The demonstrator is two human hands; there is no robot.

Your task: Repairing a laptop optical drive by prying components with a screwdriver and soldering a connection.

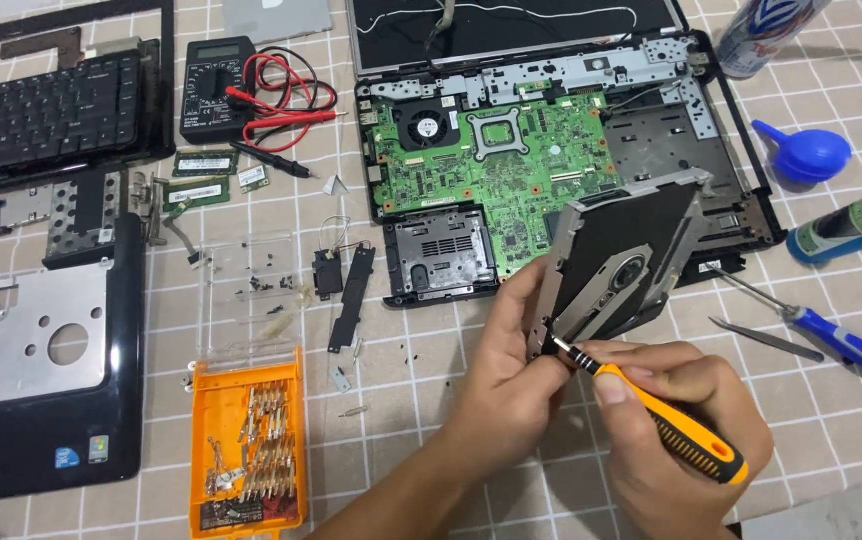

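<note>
Fingers (536,335) of the left hand (501,385) grip the tilted optical drive (616,262) just above the checked surface (431,400). Right hand (676,430) closes around an orange-handled screwdriver (656,418), its tip touching the drive's lower corner, near the opened laptop base (496,165).

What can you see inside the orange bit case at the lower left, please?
The orange bit case lies open, holding rows of metal screwdriver bits. Its clear lid holds small dark screws. The case floor under the bits is covered.
</note>
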